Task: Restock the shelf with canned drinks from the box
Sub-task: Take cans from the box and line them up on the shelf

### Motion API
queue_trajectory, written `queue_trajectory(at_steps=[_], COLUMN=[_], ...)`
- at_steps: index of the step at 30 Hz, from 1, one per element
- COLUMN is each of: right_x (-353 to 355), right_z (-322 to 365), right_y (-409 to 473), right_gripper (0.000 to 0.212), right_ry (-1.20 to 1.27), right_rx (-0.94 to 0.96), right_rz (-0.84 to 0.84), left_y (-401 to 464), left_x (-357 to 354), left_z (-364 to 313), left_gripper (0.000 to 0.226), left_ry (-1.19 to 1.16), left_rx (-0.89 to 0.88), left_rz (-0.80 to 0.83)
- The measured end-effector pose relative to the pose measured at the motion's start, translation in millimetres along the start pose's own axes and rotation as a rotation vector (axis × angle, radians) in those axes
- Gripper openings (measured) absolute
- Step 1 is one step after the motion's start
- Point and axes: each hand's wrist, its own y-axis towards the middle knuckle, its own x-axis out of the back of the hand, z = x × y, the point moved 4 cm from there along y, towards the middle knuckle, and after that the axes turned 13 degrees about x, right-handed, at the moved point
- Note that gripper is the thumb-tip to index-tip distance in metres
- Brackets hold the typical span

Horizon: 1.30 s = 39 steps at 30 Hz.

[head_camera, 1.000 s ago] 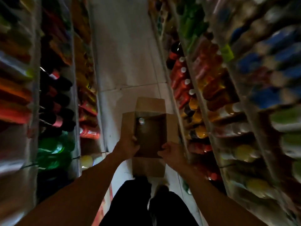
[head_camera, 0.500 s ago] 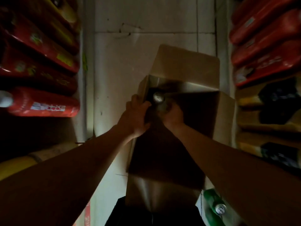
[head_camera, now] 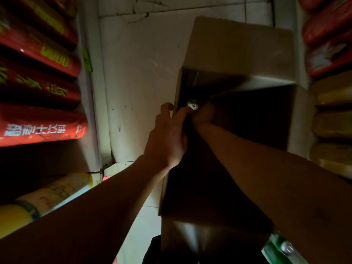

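The right hand (head_camera: 203, 114) has its fingers curled round a can (head_camera: 192, 105) in the far left corner of the open box (head_camera: 238, 54). The left hand (head_camera: 167, 138) spreads loose fingers over the box's left wall, one fingertip touching the can. Red bottles (head_camera: 38, 124) lie shelved at left.

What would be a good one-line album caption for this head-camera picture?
Both hands, left and right, reach into a cardboard box on the aisle floor, meeting at a can.

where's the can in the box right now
In the head view the can sits deep in the far left corner of the cardboard box, between the left hand and right hand.
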Motion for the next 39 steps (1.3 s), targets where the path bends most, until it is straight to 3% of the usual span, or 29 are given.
queue_trajectory(at_steps=[4, 8, 10, 13, 16, 18, 21, 23, 26, 29, 34, 39], right_x=[55, 136, 189, 268, 353, 408, 488, 531, 590, 645, 701, 743], right_z=[19, 59, 95, 157, 227, 271, 326, 345, 346, 326, 285, 232], right_y=[-39, -94, -134, -199, -272, -325, -415, -478, -566, -662, -796, -902], right_gripper=[0.055, 0.050, 0.040, 0.038, 0.057, 0.069, 0.044, 0.053, 0.063, 0.066, 0.063, 0.057], right_ry=[0.065, 0.263, 0.352, 0.435, 0.456, 0.426, 0.428, 0.401, 0.399, 0.368, 0.276, 0.211], right_rx=[0.006, -0.037, -0.050, -0.048, 0.014, 0.100, 0.330, 0.436, 0.515, 0.559, 0.629, 0.630], right_rz=[-0.013, -0.003, 0.040, 0.057, -0.010, -0.080, -0.155, -0.217, -0.377, -0.578, -0.845, -1.014], left_y=[-2, -6, -25, -61, -113, -153, -227, -279, -358, -451, -582, -700], left_x=[8, 33, 69, 137, 228, 285, 352, 380, 403, 414, 410, 394], left_z=[-3, -9, -44, -127, -221, -277, -351, -394, -447, -498, -545, -574], left_gripper=[0.067, 0.123, 0.133, 0.122, 0.075, 0.059, 0.055, 0.066, 0.082, 0.100, 0.079, 0.081], left_ry=[0.078, 0.164, 0.063, -0.123, -0.201, -0.228, -0.305, -0.368, -0.406, -0.353, -0.383, -0.424], left_rx=[0.008, 0.094, 0.033, -0.147, -0.281, -0.346, -0.397, -0.427, -0.516, -0.718, -0.863, -1.027], left_rz=[0.060, 0.254, 0.249, 0.375, 0.433, 0.443, 0.525, 0.634, 0.730, 0.698, 0.645, 0.567])
